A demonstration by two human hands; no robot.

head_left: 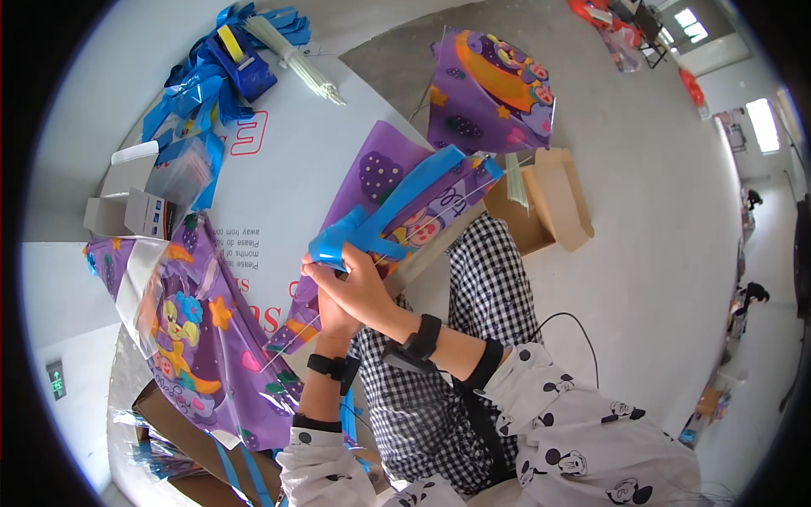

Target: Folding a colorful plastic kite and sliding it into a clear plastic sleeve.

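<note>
Pale tabletop (291,173) spreads beyond the person's fingers (323,277). From here I see a purple printed sheet (359,193) reaching out beneath them, a blue strip (404,196) across it. Right hand (363,294) pinches the strip; left hand (335,317), partly hidden just underneath, I can't tell.

Your table (274,190) has a white top printed in red and black. At its far left you have a heap of blue ribbons (187,89), with 1 tape dispenser (253,78) and 1 bundle of sticks (291,57) over it. Nearer you sit 1 small open box (145,213) and a clear bag (187,173). 1 purple sheet (235,384) drapes over the left edge.
</note>
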